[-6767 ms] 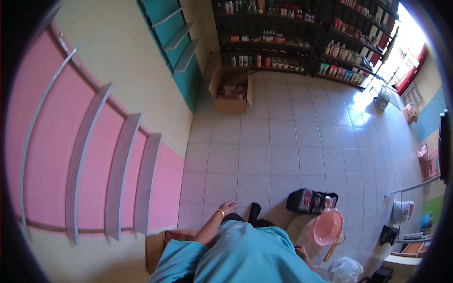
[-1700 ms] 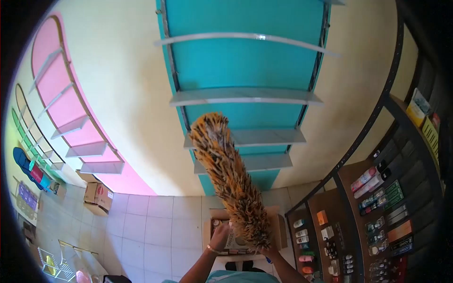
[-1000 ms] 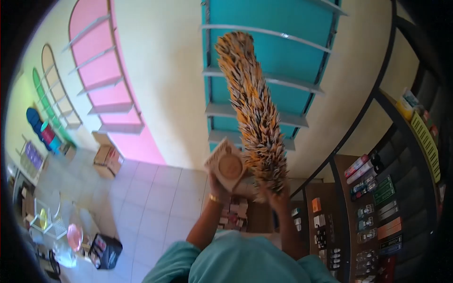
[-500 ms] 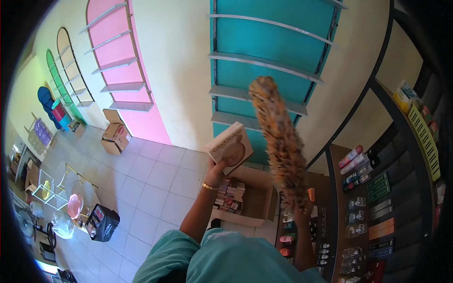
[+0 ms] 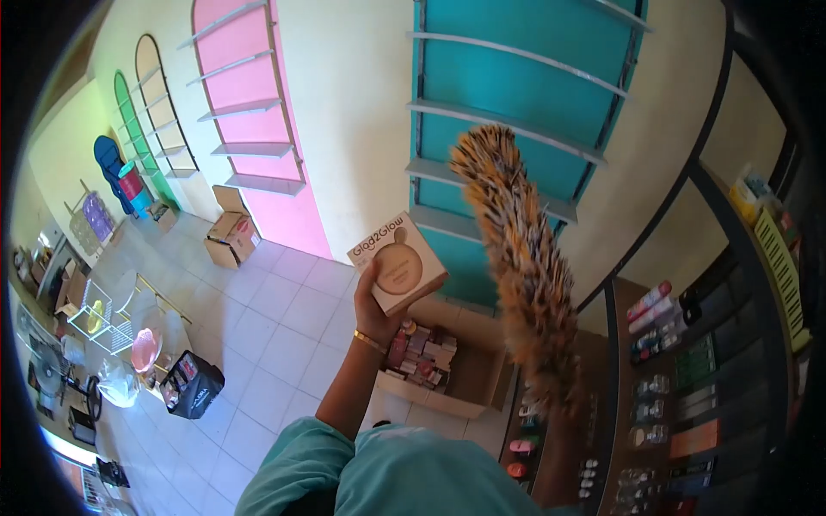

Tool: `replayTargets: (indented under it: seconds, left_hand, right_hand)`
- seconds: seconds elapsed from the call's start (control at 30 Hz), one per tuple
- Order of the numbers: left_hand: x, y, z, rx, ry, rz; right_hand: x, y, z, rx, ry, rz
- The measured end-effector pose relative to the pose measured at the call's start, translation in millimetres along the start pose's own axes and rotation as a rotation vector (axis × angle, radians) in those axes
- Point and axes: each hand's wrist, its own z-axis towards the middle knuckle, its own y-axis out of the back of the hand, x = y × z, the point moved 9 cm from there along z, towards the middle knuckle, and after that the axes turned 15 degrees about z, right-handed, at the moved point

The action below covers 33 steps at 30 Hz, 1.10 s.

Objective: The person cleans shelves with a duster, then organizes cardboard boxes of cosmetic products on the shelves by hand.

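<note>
My left hand (image 5: 375, 308) grips a small white box (image 5: 397, 265) by its lower left side, its face with a round picture and the word Glad2Glow turned toward me. A fluffy brown feather duster (image 5: 520, 249) rises upright to the right of the box, without touching it. My right hand (image 5: 564, 413) is closed round the lower end of the duster, blurred and partly covered by its feathers. Below the white box, an open cardboard carton (image 5: 482, 357) on the floor holds several small boxes (image 5: 426, 357).
Dark shelves (image 5: 624, 378) with bottles and packets stand close on the right. Grey wall shelves (image 5: 516, 125) cross a teal panel ahead. On the tiled floor (image 5: 284, 301) at left are a black bag (image 5: 196, 387), a white rack (image 5: 101, 318) and another carton (image 5: 231, 239).
The white box has turned so its printed face shows more fully, and it sits slightly lower left. The duster has shifted a little right. The surroundings have slid rightward in view.
</note>
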Motion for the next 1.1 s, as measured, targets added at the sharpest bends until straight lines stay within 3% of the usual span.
replayTargets:
  seconds: [0.03, 0.1, 0.17, 0.27, 0.3, 0.33, 0.4, 0.43, 0.5, 0.57, 0.67, 0.7, 0.8, 0.83, 0.9, 0.93, 1.0, 1.07, 1.1]
  left_hand:
    - [-2.4, -11.2, 3.5, 0.057, 0.027, 0.011]
    - [6.8, 6.1, 14.1, 0.04, 0.038, -0.113]
    - [16.1, 22.0, 10.5, 0.008, 0.102, -0.146]
    - [21.4, 48.8, 25.2, -0.082, 0.117, -0.197]
    - [22.0, 46.9, 17.4, -0.077, 0.171, -0.153]
    - [11.6, 26.5, 15.4, 0.053, 0.121, -0.203]
    - [-6.8, -14.3, 12.2, 0.325, 0.023, -0.305]
    - [-12.3, -19.2, 13.3, 0.431, 0.005, -0.3]
    - [-12.5, -8.6, 30.1, 0.298, -0.103, -0.026]
    - [-12.6, 2.6, 35.0, 0.232, -0.093, -0.084]
    - [-7.4, 17.6, 30.4, 0.216, 0.085, -0.694]
    - [0.5, 37.7, 36.8, 0.035, 0.078, -0.469]
    - [-6.9, 16.1, 35.1, 0.228, -0.03, -0.337]
    - [-10.1, 18.0, 36.3, 0.181, -0.024, -0.312]
    - [-14.2, 18.1, 40.9, 0.209, -0.007, -0.264]
    - [-16.9, 19.4, 41.6, 0.223, 0.0, -0.237]
    - [-3.3, 61.4, 48.3, 0.084, 0.071, -0.253]
    - [11.5, 82.3, 45.7, -0.034, 0.156, -0.341]
    - [3.4, 56.5, 42.2, 0.045, 0.11, -0.328]
  right_hand:
    - [22.5, -18.9, -11.4, 0.045, 0.214, -0.102]
    - [31.5, -46.0, -28.3, 0.182, 0.36, -0.229]
    - [7.1, -69.6, -37.1, 0.359, 0.22, -0.284]
    - [12.4, -68.5, -24.7, 0.207, 0.367, -0.141]
    - [-20.8, -58.7, -18.2, 0.11, 0.061, 0.026]
    - [-57.7, -51.0, -22.7, 0.008, -0.244, 0.189]
    - [-72.7, -53.9, -33.5, -0.054, -0.286, 0.175]
    - [-50.6, -64.9, -37.9, -0.006, -0.023, -0.002]
    - [-22.9, -95.6, -47.3, 0.152, 0.196, -0.107]
    - [-11.9, -125.5, -48.4, 0.352, 0.105, 0.043]
    - [-43.4, -118.6, -36.1, 0.363, -0.071, -0.063]
    - [-47.6, -108.4, -35.0, 0.221, -0.129, -0.068]
    - [-62.2, -85.0, -33.6, -0.034, -0.258, -0.056]
    - [-72.9, -78.4, -29.9, -0.005, -0.286, -0.03]
    - [-56.4, -83.5, -25.9, 0.082, -0.117, -0.093]
    - [-25.6, -96.2, -32.2, 0.136, 0.077, -0.18]
    - [-20.9, -105.6, -47.9, 0.198, 0.191, -0.235]
    - [-66.7, -104.6, -65.0, 0.222, 0.023, -0.175]
    - [-72.7, -94.6, -61.2, 0.147, -0.062, -0.244]
